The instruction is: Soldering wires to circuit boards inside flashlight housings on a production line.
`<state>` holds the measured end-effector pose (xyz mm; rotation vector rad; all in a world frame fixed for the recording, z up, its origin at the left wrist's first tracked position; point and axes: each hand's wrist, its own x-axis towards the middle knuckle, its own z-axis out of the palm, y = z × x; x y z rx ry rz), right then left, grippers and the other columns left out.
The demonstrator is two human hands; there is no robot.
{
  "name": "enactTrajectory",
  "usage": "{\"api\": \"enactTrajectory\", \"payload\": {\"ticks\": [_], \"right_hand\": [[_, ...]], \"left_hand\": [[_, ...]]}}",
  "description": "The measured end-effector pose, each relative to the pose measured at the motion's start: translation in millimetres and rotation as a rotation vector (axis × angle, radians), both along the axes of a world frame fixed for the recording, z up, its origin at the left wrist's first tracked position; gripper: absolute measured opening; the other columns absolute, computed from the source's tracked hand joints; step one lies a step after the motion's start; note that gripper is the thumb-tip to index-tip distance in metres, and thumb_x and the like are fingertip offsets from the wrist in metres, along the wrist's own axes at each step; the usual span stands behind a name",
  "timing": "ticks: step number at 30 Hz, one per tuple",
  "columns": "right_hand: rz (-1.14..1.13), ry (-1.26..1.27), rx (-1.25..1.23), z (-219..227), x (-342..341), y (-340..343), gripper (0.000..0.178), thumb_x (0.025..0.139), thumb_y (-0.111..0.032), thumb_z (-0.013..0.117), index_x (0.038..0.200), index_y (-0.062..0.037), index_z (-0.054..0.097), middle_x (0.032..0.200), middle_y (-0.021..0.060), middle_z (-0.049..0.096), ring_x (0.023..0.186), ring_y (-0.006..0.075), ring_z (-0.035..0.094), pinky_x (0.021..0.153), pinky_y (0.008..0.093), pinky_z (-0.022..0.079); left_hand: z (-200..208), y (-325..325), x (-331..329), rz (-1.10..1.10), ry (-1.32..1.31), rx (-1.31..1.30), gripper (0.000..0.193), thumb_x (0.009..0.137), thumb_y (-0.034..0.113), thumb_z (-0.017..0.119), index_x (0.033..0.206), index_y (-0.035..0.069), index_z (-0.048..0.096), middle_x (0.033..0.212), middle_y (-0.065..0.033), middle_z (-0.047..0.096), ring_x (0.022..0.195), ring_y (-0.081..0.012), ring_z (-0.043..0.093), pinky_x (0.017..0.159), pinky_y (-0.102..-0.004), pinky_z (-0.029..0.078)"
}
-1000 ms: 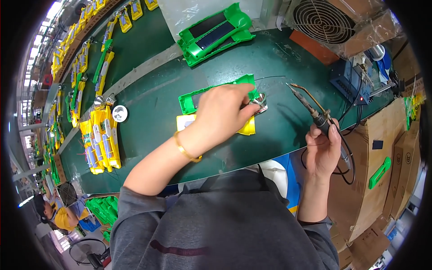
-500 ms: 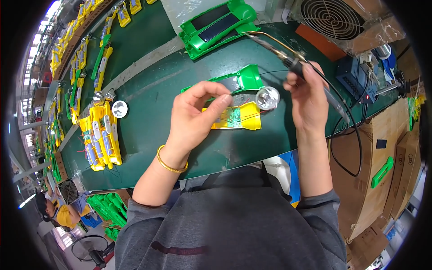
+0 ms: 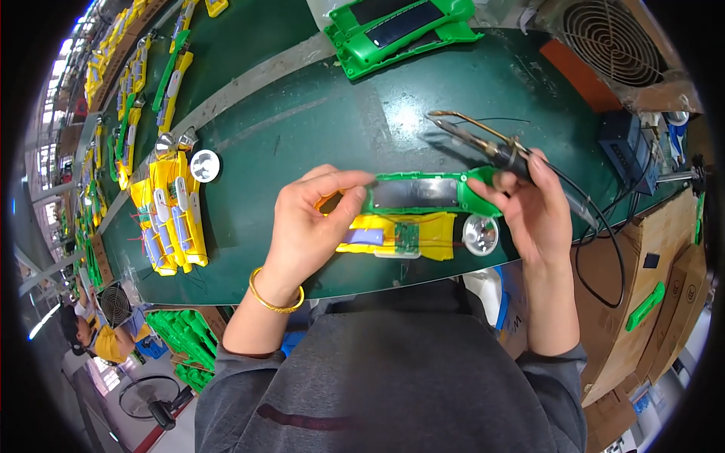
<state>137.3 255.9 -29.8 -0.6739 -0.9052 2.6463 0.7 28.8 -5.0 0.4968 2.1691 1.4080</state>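
Observation:
My left hand (image 3: 310, 226) pinches the left end of a green plastic casing half (image 3: 467, 198) with a dark glossy panel facing up. My right hand (image 3: 540, 211) grips a soldering iron (image 3: 491, 148), with a brass-coloured tube along it and the tip pointing up-left. Fingers of that same hand also touch the casing's right end. Directly below the casing lies a yellow casing half (image 3: 434, 232) holding a green circuit board (image 3: 407, 238) and a purple-blue cell (image 3: 365, 236). A round silver reflector (image 3: 480, 235) rests at its right end.
At left lies a group of yellow assemblies (image 3: 170, 219) beside a loose reflector (image 3: 205, 165). Green panelled casings (image 3: 355, 57) sit at the far edge. To the right are a fan grille (image 3: 610, 41), a blue soldering station (image 3: 627, 151), the iron's black cable and cardboard boxes (image 3: 642, 257).
The green casing half has come nearer, and its dark panel now faces up, with both hands at its ends. My right hand has lowered with the iron. The whole view has shifted slightly.

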Motion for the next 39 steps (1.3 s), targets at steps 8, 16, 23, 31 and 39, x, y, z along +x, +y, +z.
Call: {"api": "enactTrajectory", "payload": {"ticks": [8,16,23,31,39], "right_hand": [[0.139,-0.157,0.490,11.1,8.4,-2.6,0.025,0.086,-0.024,0.060,0.093,-0.0025,0.050,0.079,0.0083,0.058,0.069,0.0146,0.057,0.069,0.0303,0.051],[0.297,-0.201,0.762,22.2,5.2,-9.0,0.013,0.074,-0.001,0.067,0.082,-0.0016,0.057,0.071,-0.0004,0.058,0.066,0.0061,0.057,0.062,0.0209,0.046],[0.390,-0.170,0.785,23.0,-1.8,-13.9,0.015,0.074,0.000,0.069,0.082,-0.0010,0.057,0.072,0.0026,0.064,0.061,0.0060,0.058,0.053,0.0217,0.047],[0.440,-0.178,0.774,20.5,-5.7,-14.5,0.014,0.075,0.000,0.070,0.082,-0.0009,0.058,0.071,0.0019,0.062,0.060,0.0063,0.059,0.052,0.0218,0.047],[0.456,-0.201,0.744,20.0,-7.2,-14.3,0.013,0.076,0.000,0.069,0.082,-0.0012,0.058,0.073,0.0019,0.062,0.062,0.0056,0.057,0.054,0.0214,0.047]], "left_hand": [[9.8,-0.1,-16.9,-0.417,0.269,-0.299,0.005,0.074,0.003,0.069,0.079,0.001,0.067,0.068,-0.0071,0.057,0.064,-0.0187,0.053,0.060,-0.0303,0.043],[4.4,8.0,-14.4,-0.508,0.445,-0.471,0.009,0.072,0.010,0.063,0.063,0.007,0.064,0.063,-0.0079,0.056,0.064,-0.0280,0.056,0.069,-0.0398,0.039],[3.9,8.3,-14.0,-0.454,0.403,-0.434,0.011,0.072,0.011,0.064,0.062,0.006,0.064,0.062,-0.0081,0.058,0.063,-0.0284,0.058,0.069,-0.0404,0.039],[3.8,14.6,-14.1,-0.470,0.455,-0.507,0.012,0.070,0.009,0.062,0.059,0.006,0.065,0.060,-0.0112,0.060,0.062,-0.0315,0.059,0.071,-0.0417,0.040],[4.9,17.9,-12.5,-0.466,0.510,-0.548,0.011,0.068,0.008,0.062,0.058,0.006,0.065,0.057,-0.0144,0.059,0.060,-0.0333,0.059,0.073,-0.0418,0.041]]}}
